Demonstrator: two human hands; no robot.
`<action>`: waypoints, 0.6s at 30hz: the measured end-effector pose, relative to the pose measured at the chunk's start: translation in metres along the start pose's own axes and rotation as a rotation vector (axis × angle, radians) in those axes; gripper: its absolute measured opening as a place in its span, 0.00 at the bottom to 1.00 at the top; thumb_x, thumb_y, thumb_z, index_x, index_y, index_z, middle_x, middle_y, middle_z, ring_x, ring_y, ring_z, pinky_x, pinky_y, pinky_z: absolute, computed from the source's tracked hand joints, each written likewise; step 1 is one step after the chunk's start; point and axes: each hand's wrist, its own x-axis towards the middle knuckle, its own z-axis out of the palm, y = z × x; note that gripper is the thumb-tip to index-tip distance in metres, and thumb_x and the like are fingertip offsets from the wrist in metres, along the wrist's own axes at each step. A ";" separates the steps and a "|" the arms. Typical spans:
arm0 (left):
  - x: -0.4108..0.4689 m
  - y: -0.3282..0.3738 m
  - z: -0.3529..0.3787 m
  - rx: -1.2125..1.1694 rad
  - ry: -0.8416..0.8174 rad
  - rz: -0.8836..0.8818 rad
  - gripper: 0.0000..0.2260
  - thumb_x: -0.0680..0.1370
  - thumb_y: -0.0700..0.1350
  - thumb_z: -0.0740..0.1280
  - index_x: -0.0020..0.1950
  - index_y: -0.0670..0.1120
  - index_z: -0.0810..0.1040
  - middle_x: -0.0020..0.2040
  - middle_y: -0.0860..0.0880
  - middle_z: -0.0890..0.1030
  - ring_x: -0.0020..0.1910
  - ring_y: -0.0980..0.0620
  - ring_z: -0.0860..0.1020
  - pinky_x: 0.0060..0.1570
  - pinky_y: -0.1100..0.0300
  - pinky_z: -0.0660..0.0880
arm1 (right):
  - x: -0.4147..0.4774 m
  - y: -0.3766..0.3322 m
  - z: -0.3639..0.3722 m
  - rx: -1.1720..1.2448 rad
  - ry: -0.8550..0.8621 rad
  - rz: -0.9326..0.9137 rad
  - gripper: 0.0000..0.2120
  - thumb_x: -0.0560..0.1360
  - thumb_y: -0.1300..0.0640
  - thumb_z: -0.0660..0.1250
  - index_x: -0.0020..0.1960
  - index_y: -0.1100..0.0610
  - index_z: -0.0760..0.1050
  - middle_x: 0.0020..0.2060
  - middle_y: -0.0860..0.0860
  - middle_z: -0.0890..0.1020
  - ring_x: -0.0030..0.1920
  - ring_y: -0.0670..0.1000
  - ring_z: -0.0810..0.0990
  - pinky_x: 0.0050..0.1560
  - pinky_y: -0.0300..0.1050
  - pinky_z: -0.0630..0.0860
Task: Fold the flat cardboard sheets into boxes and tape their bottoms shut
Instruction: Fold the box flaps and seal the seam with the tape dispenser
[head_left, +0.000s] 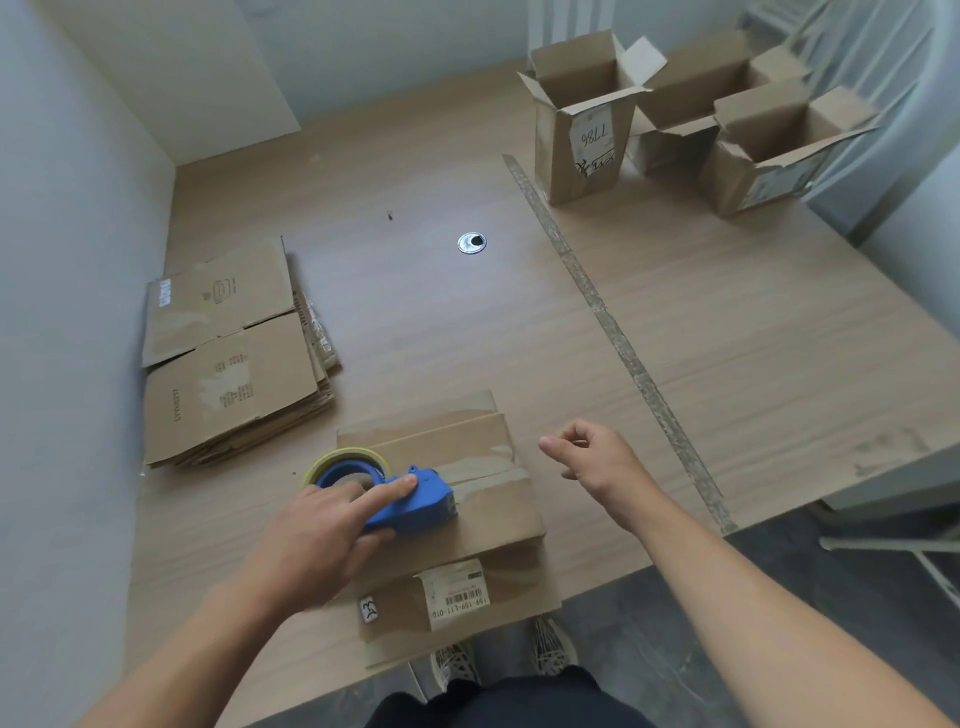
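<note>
A folded cardboard box (488, 525) stands bottom-up at the table's near edge, its flaps closed with strips of tape across them. My left hand (322, 530) grips a blue tape dispenser (410, 501) that rests on the box's bottom, index finger stretched along its top. A yellowish tape roll (340, 460) sits in the dispenser. My right hand (597, 460) hovers just right of the box, fingers loosely curled, holding nothing. A stack of flat cardboard sheets (228, 353) lies at the left of the table.
Three open assembled boxes (587, 130) stand at the far right of the wooden table (415, 312). A strip of tape (613, 332) runs along the tabletop. A round cable grommet (471, 243) sits mid-table. Walls close the left and back.
</note>
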 end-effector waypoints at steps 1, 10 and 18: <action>0.002 0.003 -0.009 0.015 -0.006 -0.006 0.26 0.76 0.62 0.56 0.74 0.64 0.60 0.45 0.55 0.80 0.39 0.47 0.79 0.36 0.56 0.73 | 0.001 0.000 0.002 0.080 -0.013 0.044 0.11 0.75 0.57 0.72 0.38 0.56 0.72 0.39 0.52 0.77 0.44 0.49 0.77 0.48 0.48 0.79; 0.031 0.024 -0.042 0.148 -0.314 -0.182 0.25 0.82 0.61 0.55 0.75 0.73 0.47 0.64 0.55 0.76 0.58 0.49 0.77 0.44 0.56 0.71 | 0.002 0.010 0.019 0.324 -0.066 0.306 0.07 0.77 0.67 0.65 0.48 0.60 0.67 0.45 0.61 0.80 0.46 0.60 0.86 0.50 0.55 0.82; 0.038 0.031 -0.045 0.175 -0.350 -0.185 0.25 0.82 0.60 0.55 0.76 0.72 0.47 0.65 0.54 0.77 0.57 0.48 0.77 0.46 0.56 0.73 | 0.015 0.030 0.024 0.187 -0.092 0.489 0.07 0.77 0.59 0.68 0.46 0.60 0.71 0.46 0.58 0.74 0.44 0.58 0.81 0.51 0.58 0.82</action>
